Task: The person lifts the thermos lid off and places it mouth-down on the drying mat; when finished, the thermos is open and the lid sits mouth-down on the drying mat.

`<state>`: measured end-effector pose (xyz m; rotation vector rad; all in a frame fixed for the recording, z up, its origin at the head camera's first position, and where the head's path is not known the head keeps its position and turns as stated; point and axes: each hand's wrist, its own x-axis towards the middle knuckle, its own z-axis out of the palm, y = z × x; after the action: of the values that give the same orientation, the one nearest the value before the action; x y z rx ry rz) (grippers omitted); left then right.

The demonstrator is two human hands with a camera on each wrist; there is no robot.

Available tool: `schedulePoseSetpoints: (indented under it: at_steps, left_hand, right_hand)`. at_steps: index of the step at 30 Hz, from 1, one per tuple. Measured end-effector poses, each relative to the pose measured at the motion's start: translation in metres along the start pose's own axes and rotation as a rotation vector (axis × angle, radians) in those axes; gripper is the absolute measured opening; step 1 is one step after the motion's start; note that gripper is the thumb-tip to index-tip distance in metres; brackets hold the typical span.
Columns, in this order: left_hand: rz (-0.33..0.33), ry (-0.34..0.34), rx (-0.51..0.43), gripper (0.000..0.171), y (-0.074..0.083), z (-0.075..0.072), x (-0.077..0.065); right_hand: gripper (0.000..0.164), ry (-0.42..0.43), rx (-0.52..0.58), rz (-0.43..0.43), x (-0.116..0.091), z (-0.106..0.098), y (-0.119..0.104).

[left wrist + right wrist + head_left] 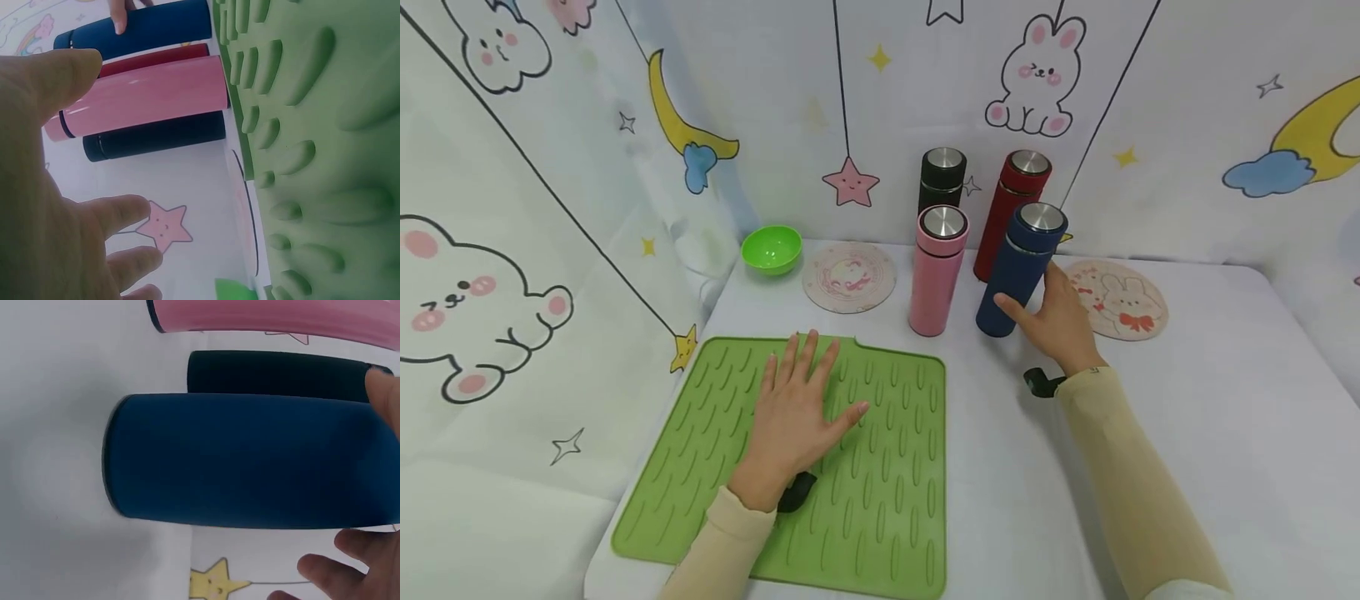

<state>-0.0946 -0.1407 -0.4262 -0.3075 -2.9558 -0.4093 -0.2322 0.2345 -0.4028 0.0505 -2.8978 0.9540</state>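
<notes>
My right hand (1063, 321) is at the blue thermos (1018, 267), which stands on the table. The thumb lies across its front; the other fingers are spread along its right side, their tips in sight in the right wrist view beside the blue body (250, 459). Flat over the green ridged mat (880, 467), my left hand (793, 412) has straight, spread fingers and holds nothing. Left of the blue thermos stands a pink thermos (934, 283). Behind are a black thermos (942, 179), partly hidden by the pink one, and a red thermos (1003, 217).
A bright green bowl (772, 250) sits at the back left of the white table (1225, 467). Beside it lies a round patterned coaster (850, 277). Another round coaster, with a rabbit (1131, 304), lies right of my right hand. A printed cloth (775, 100) hangs behind.
</notes>
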Motion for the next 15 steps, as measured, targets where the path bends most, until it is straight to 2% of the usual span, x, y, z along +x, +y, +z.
schedulePoseSetpoints:
  at_steps: [15]
  left_hand:
    - [-0.001, -0.001, 0.0, 0.092, 0.002, -0.001, -0.003]
  right_hand:
    - [0.11, -0.02, 0.134, 0.069, 0.015, 0.011, -0.002]
